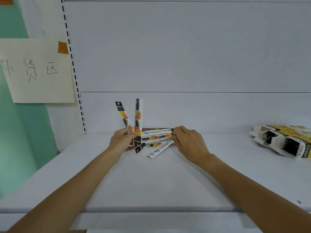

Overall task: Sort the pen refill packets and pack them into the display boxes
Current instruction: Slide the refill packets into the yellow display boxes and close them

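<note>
My left hand (121, 140) grips two long narrow pen refill packets (138, 115) that stand upright and fan apart above it. Beside it, a small pile of refill packets (157, 139) lies flat on the white shelf (151, 179), some showing barcodes. My right hand (188, 142) reaches over the right end of that pile and pinches the end of one packet with its fingertips. One packet (159, 149) sticks out diagonally toward me. Yellow, black and white display boxes (282, 142) lie on their sides at the far right of the shelf, their open ends facing left.
A white back panel (185, 56) rises behind the shelf. At the left stand a slotted upright (74, 68) and a paper sign with handwritten characters (37, 69) taped to a green wall. The shelf's front edge (151, 209) runs near my forearms.
</note>
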The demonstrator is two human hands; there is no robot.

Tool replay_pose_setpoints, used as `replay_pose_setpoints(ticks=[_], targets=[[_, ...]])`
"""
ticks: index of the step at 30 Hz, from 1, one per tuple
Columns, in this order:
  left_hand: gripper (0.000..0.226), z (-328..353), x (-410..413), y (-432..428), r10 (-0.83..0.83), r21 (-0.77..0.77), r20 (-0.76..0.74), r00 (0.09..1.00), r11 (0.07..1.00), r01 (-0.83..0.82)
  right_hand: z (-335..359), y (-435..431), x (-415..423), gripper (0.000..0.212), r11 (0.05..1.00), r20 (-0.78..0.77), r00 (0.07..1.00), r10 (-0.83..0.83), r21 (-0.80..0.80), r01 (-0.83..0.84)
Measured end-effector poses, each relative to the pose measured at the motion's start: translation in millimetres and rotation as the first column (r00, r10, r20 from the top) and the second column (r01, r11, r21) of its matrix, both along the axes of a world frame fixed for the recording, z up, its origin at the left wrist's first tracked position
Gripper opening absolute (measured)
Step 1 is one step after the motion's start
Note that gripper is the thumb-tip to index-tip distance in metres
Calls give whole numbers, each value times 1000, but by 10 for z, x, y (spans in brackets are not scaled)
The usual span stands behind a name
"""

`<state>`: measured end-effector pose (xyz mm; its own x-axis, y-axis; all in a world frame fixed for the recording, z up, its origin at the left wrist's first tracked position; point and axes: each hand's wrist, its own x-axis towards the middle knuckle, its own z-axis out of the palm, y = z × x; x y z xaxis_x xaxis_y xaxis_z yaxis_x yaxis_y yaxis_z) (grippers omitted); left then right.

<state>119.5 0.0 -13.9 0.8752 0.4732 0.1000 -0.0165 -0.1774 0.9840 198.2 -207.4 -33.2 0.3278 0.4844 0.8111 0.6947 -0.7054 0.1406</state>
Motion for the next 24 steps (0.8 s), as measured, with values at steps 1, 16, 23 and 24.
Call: replay_pose_setpoints(ticks=[1, 16, 23, 24], targets=[[8, 16, -14, 26, 32, -28, -2, 999, 999, -32, 4, 10, -17, 16, 1000, 52, 999, 14, -16, -13], [8, 77, -264, 121, -61, 43, -81, 995, 997, 65, 137, -39, -158, 31, 961, 145, 968, 206, -217, -172], [22, 48, -316, -67, -332, 160, -182, 926, 919, 361, 117, -15, -157, 27, 980, 114, 993, 41, -198, -18], [23, 32, -322, -75, -323, 125, -174, 930, 930, 346, 93, -37, -128, 17, 978, 136, 990, 20, -207, 8]])
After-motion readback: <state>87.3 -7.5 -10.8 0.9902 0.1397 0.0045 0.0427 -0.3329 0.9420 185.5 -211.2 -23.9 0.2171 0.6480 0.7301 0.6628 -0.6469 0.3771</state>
